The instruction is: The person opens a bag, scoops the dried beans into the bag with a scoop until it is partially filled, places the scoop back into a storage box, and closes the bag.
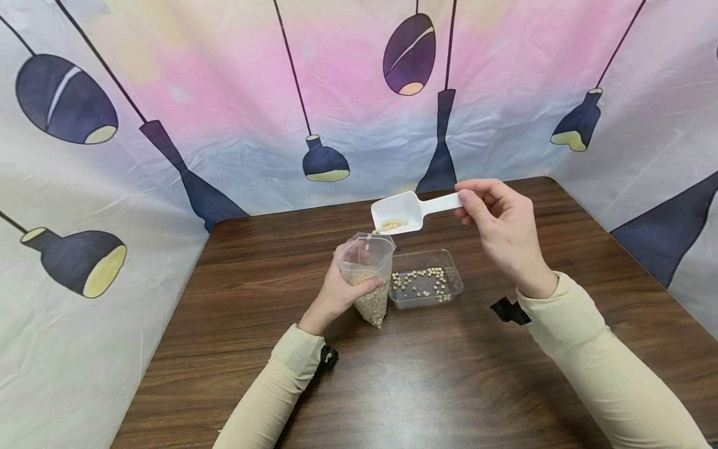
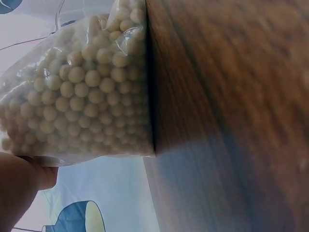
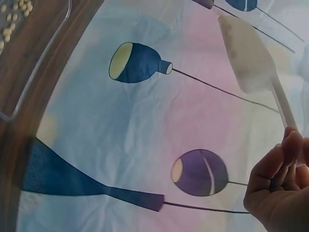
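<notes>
My left hand [image 1: 340,290] grips a clear plastic bag [image 1: 374,305], thumb across its front. Round pale beans, likely soybeans [image 2: 91,92], fill the lower part, and the bag's bottom meets the table in the left wrist view. Above its open mouth, my right hand [image 1: 502,224] pinches the handle of a white scoop [image 1: 401,209]. The scoop tilts toward the bag with some beans in it, and a few are dropping from its lip. Seen from the right wrist, the scoop [image 3: 246,55] shows its underside, fingers [image 3: 292,147] closed on the handle end.
Just right of the bag stands a clear plastic tray [image 1: 457,290] with scattered beans on its bottom. Both rest on a dark wooden table [image 1: 235,330]. A cloth backdrop [image 1: 235,81] printed with hanging lamps rises behind the table and along its sides.
</notes>
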Demonstrator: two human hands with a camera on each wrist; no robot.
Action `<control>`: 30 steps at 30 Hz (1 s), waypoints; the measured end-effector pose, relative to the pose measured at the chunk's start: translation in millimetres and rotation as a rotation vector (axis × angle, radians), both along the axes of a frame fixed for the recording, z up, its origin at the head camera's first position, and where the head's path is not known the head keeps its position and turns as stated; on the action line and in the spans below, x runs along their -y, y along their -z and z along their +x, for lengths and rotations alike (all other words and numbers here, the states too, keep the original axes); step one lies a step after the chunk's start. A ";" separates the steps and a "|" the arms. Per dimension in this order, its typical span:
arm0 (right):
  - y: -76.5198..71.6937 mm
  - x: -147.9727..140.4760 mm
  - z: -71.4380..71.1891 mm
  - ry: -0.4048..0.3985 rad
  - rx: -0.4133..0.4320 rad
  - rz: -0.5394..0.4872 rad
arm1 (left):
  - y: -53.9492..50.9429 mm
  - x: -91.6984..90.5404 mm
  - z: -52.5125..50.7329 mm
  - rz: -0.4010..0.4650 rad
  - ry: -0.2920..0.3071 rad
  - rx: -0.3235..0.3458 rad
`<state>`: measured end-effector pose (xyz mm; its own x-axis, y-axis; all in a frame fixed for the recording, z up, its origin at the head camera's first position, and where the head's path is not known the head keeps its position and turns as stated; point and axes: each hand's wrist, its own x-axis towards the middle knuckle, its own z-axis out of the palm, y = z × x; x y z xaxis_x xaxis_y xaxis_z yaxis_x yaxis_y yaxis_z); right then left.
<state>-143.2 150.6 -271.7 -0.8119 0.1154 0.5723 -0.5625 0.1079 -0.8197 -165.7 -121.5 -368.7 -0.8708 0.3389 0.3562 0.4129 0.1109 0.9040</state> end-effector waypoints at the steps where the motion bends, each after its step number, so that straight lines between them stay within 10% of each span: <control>1: -0.6 1.0 1.1 0.016 -0.016 0.026 | -0.2 0.1 0.0 -0.005 -0.004 0.006; 6: -2.7 6.3 7.1 0.105 -0.152 0.169 | -1.8 0.2 -0.1 -0.015 -0.010 0.024; 13: -11.8 9.8 16.1 0.286 -0.580 0.467 | -3.4 -0.2 -0.3 -0.012 -0.011 0.005; 22: 44.9 -2.7 -12.4 0.190 -0.438 1.106 | -2.2 -0.7 -0.1 0.006 -0.020 0.019; 30: 82.1 -6.2 -24.0 0.125 -0.646 1.285 | -0.4 -1.5 0.3 0.020 -0.015 0.033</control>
